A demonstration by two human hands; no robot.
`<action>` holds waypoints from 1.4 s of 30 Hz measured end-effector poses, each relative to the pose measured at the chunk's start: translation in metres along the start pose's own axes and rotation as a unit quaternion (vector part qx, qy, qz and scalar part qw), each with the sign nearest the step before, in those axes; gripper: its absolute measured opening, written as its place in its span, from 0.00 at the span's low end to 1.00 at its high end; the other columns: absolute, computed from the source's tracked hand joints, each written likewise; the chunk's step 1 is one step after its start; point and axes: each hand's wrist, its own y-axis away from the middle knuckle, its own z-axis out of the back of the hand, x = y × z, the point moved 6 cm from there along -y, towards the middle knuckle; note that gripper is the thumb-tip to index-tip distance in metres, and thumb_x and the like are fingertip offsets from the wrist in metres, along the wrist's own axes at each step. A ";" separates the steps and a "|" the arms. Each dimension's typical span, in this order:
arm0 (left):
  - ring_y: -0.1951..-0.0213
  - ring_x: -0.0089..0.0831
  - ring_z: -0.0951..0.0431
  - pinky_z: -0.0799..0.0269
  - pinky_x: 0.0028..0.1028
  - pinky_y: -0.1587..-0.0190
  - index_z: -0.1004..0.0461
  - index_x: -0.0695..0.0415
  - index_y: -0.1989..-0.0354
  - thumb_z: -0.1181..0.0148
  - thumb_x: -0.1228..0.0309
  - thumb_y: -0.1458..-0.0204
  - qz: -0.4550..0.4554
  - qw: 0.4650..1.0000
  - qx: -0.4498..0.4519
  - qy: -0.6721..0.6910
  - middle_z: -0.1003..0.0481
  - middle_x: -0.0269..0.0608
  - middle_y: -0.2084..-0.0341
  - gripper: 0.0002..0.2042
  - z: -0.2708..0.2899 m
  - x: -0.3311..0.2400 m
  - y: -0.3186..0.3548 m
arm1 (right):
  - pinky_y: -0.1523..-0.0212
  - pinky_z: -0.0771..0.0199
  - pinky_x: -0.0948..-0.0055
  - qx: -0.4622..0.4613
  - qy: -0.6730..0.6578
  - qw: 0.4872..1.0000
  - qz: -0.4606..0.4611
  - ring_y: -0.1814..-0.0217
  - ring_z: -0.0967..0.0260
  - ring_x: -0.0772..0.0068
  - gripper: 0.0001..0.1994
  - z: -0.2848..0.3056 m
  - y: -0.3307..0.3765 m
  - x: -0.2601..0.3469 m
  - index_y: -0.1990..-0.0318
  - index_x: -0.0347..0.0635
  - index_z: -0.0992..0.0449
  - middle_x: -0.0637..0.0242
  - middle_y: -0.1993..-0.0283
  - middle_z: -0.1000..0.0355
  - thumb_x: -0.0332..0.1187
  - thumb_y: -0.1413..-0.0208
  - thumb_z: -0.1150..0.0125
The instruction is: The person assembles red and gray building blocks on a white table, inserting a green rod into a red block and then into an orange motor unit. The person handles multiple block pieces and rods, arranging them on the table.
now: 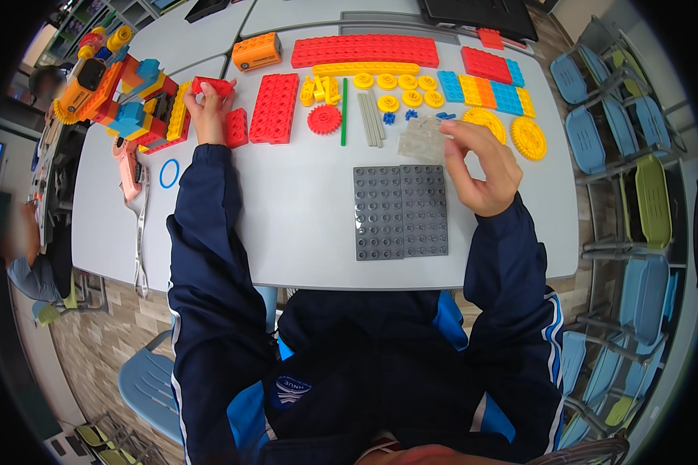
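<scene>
My left hand (209, 116) is closed on a red brick (214, 84) at the left of the table. Another red brick (236, 128) lies just right of that wrist. My right hand (485, 167) is curved, thumb and fingers apart, over the right side. Its fingertips are at the edge of a clear, see-through piece (420, 141); whether they touch it I cannot tell. Two dark grey studded plates (401, 213) lie side by side in front of it. Grey rods (371, 120), small blue connectors (388, 118) and large yellow gears (529, 139) lie nearby.
At the left stands a multicoloured brick model (124, 101), with a pink watch (128, 167) and a blue ring (169, 173) nearby. Red beams (364, 51), a red plate (274, 108), a red gear (324, 119) and yellow wheels (388, 102) lie farther back. Blue chairs (585, 139) line the right side.
</scene>
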 end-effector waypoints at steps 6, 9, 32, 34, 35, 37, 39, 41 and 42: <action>0.48 0.47 0.25 0.32 0.39 0.42 0.47 0.53 0.43 0.48 0.59 0.38 0.022 0.999 0.036 0.008 0.31 0.52 0.51 0.21 -0.018 0.002 -0.002 | 0.75 0.26 0.75 0.030 -0.003 0.999 -0.017 0.73 0.25 0.65 0.18 -0.004 0.001 -0.004 0.55 0.32 0.24 0.54 0.64 0.23 0.12 0.57 0.40; 0.48 0.47 0.25 0.33 0.38 0.41 0.48 0.53 0.42 0.47 0.60 0.38 0.030 0.997 0.067 0.019 0.32 0.51 0.50 0.22 -0.025 0.003 -0.001 | 0.74 0.26 0.75 0.038 0.003 0.999 -0.018 0.74 0.25 0.64 0.19 -0.006 0.002 -0.005 0.54 0.32 0.24 0.54 0.65 0.23 0.13 0.57 0.40; 0.62 0.34 0.20 0.27 0.29 0.55 0.21 0.58 0.54 0.33 0.61 0.55 -0.093 0.875 0.006 -0.476 0.20 0.49 0.65 0.20 0.005 -0.005 -0.009 | 0.77 0.28 0.76 -0.036 0.038 0.999 0.007 0.77 0.27 0.69 0.19 0.007 0.001 0.003 0.54 0.32 0.24 0.57 0.68 0.22 0.12 0.57 0.40; 0.62 0.34 0.20 0.27 0.29 0.55 0.21 0.57 0.54 0.34 0.62 0.55 -0.075 0.877 0.000 -0.475 0.19 0.49 0.65 0.20 0.009 0.001 -0.014 | 0.77 0.28 0.78 -0.064 0.068 0.996 0.002 0.78 0.27 0.71 0.18 0.014 0.002 -0.004 0.53 0.33 0.25 0.59 0.69 0.22 0.13 0.55 0.39; 0.62 0.33 0.20 0.27 0.29 0.55 0.21 0.57 0.53 0.34 0.61 0.55 -0.076 0.877 0.003 -0.475 0.19 0.49 0.65 0.20 0.011 0.002 -0.016 | 0.76 0.28 0.79 -0.078 0.083 0.993 -0.001 0.78 0.27 0.72 0.18 0.018 0.003 -0.009 0.53 0.33 0.25 0.60 0.69 0.23 0.14 0.54 0.39; 0.63 0.33 0.20 0.27 0.29 0.56 0.21 0.56 0.53 0.34 0.60 0.54 -0.077 0.878 0.009 -0.472 0.19 0.49 0.65 0.21 0.014 0.005 -0.016 | 0.72 0.27 0.79 -0.069 0.102 0.991 -0.055 0.74 0.27 0.72 0.18 0.025 0.004 -0.021 0.52 0.34 0.26 0.59 0.67 0.23 0.16 0.53 0.38; 0.64 0.32 0.21 0.27 0.28 0.57 0.21 0.56 0.52 0.34 0.58 0.54 -0.052 0.878 0.014 -0.475 0.20 0.48 0.65 0.21 0.017 0.008 -0.019 | 0.66 0.27 0.78 -0.066 0.077 0.989 -0.103 0.68 0.26 0.70 0.19 0.028 0.004 -0.031 0.50 0.35 0.26 0.58 0.63 0.23 0.18 0.52 0.37; 0.65 0.31 0.21 0.27 0.28 0.58 0.21 0.56 0.52 0.34 0.57 0.54 -0.036 0.877 0.014 -0.479 0.20 0.48 0.66 0.22 0.018 0.012 -0.019 | 0.59 0.27 0.75 -0.070 0.008 0.987 -0.144 0.60 0.26 0.68 0.19 0.028 0.008 -0.042 0.49 0.36 0.27 0.57 0.57 0.24 0.21 0.51 0.36; 0.66 0.31 0.22 0.27 0.28 0.58 0.21 0.55 0.52 0.34 0.57 0.53 -0.032 0.874 0.011 -0.484 0.20 0.48 0.66 0.22 0.018 0.011 -0.018 | 0.57 0.27 0.72 -0.035 0.015 0.989 -0.141 0.56 0.28 0.66 0.20 0.023 0.009 -0.042 0.49 0.37 0.27 0.57 0.55 0.25 0.22 0.51 0.36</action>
